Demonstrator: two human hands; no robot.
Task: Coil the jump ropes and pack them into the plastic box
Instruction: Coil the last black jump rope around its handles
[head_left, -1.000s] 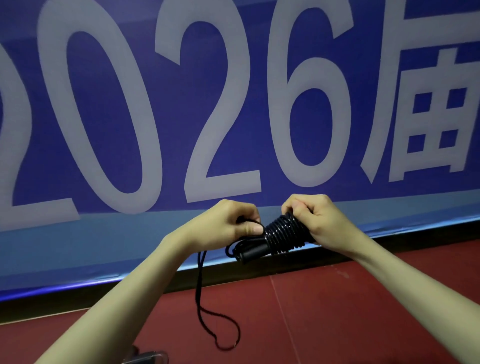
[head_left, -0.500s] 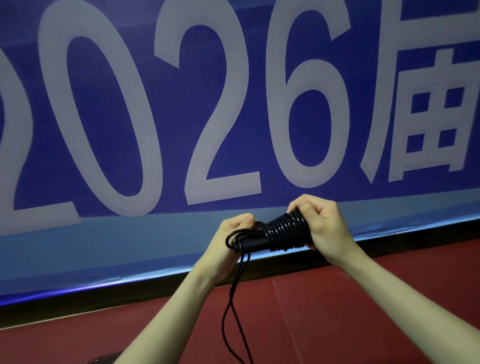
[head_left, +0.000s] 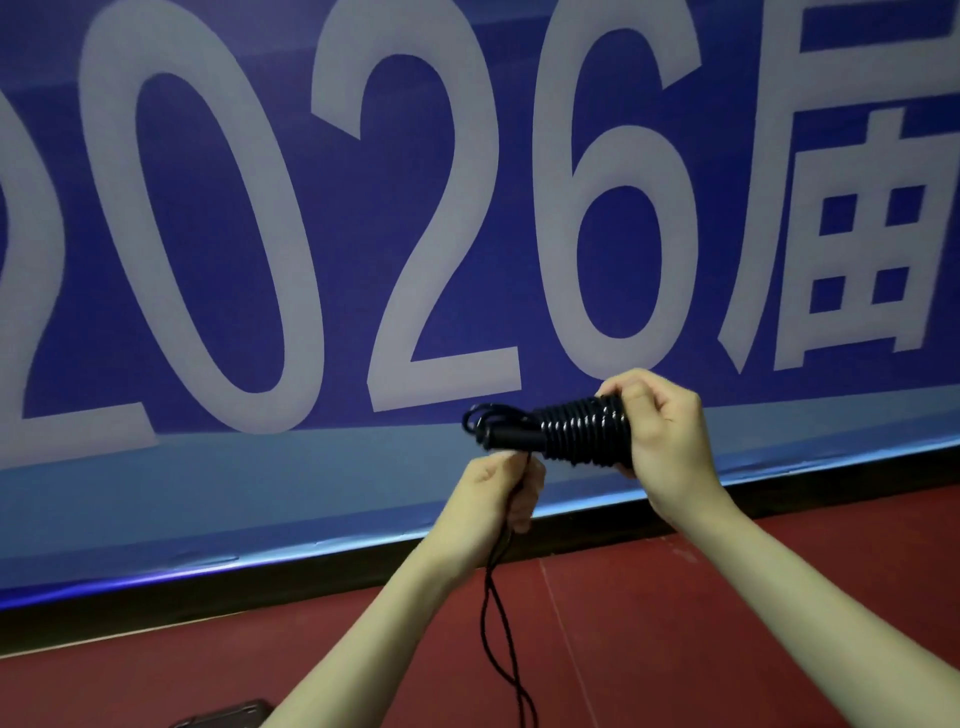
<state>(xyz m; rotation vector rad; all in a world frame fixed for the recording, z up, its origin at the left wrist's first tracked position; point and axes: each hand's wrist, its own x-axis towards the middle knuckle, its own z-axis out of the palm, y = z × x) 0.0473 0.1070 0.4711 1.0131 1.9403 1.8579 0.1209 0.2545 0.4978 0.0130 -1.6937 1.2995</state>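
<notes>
In the head view, the right hand (head_left: 662, 441) is clenched around the far end of a black jump rope (head_left: 579, 434), whose cord is wound in tight turns around its handles, held up in the air in front of a banner. The left hand (head_left: 498, 493) sits just below the bundle's free end, its fingers (head_left: 524, 506) curled round the loose cord (head_left: 496, 623), which hangs down from that fist as two strands toward the bottom edge of the picture.

Several things could go wrong from here. The turns look smooth and shiny, so if the left hand lets the cord slacken, the outer turns may slide off the open end and the coil could spring apart. The small loops bunched at the bundle's left tip seem unsecured; a pull at the wrong angle might tighten them into a knot or drag them off. The two hanging strands cross each other low down and may tangle as they are drawn up. The box for packing cannot be made out for certain, so the finished coil would have to be carried while gripped.

Below lies a dark red floor (head_left: 701, 623) with a thin pale seam. A black strip runs along the foot of the wall, and above it hangs a blue banner (head_left: 363, 234) with large pale figures. A dark object (head_left: 228, 714) shows at the bottom edge, too cut off to identify.
</notes>
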